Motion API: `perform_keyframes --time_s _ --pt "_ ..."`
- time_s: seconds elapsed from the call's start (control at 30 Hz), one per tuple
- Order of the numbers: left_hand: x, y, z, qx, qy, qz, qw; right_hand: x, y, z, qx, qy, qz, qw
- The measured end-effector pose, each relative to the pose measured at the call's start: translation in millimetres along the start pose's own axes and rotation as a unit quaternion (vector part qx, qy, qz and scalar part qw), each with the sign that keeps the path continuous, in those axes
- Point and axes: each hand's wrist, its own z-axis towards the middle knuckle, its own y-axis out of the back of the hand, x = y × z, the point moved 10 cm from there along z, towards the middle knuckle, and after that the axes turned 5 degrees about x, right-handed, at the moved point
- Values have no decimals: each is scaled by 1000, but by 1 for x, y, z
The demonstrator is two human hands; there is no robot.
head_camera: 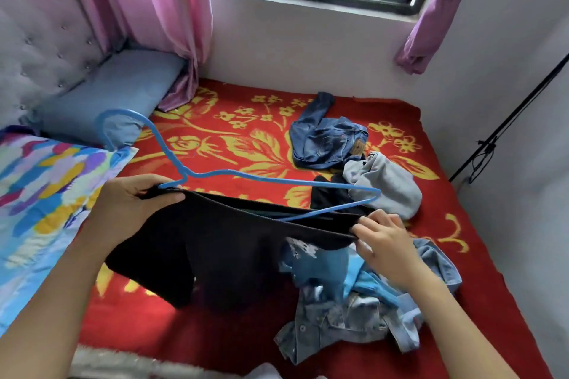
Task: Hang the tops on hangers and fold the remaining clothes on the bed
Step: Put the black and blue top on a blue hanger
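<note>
Bottom right of the frame, denim heap: a pale denim jacket (338, 323) lies crumpled on the red flowered blanket (215, 138), with a light blue garment (363, 283) on top.
Right hand (388, 243): pinches the right end of the black top's stretched edge between thumb and fingers.
Left hand (129, 206): grips the left end of that edge, thumb over the cloth, touching the hanger's neck.
Black top (215, 249): pulled taut between both hands at centre, body draping onto the blanket.
Blue hanger (246, 177): partly tucked inside the top's opening, one shoulder sticking out right, hook pointing upper left.
Grey garment (388, 184): bunched just beyond the right hand.
Jeans (326, 141): crumpled farther back, right of centre.
Blue pillow (117, 92): upper left, below the pink curtain (147, 3).
</note>
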Motion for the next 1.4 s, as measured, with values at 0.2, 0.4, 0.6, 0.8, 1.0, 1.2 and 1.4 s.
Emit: perform_keyframes --time_s 0.2,0.4,0.6,0.8,1.0,1.2,1.4 --pt "7 -16 3 96 -76 51 991 -6 44 -3 -15 6 59 998" --pt "20 -29 1 115 -176 119 970 -6 59 -3 -29 -14 107 994" --pt "-20 -92 -9 81 -283 250 923 34 67 39 -72 -19 219 973" --pt "-35 -111 5 68 -199 240 948 96 72 70 -92 26 362 927" --pt "-40 -46 18 -42 -172 165 970 6 89 60 -126 -106 139 976" --pt "-67 -28 39 -46 -203 185 960 -14 62 81 45 -128 162 977" --pt "-88 -42 39 23 -237 152 959 38 72 111 99 -48 133 985"
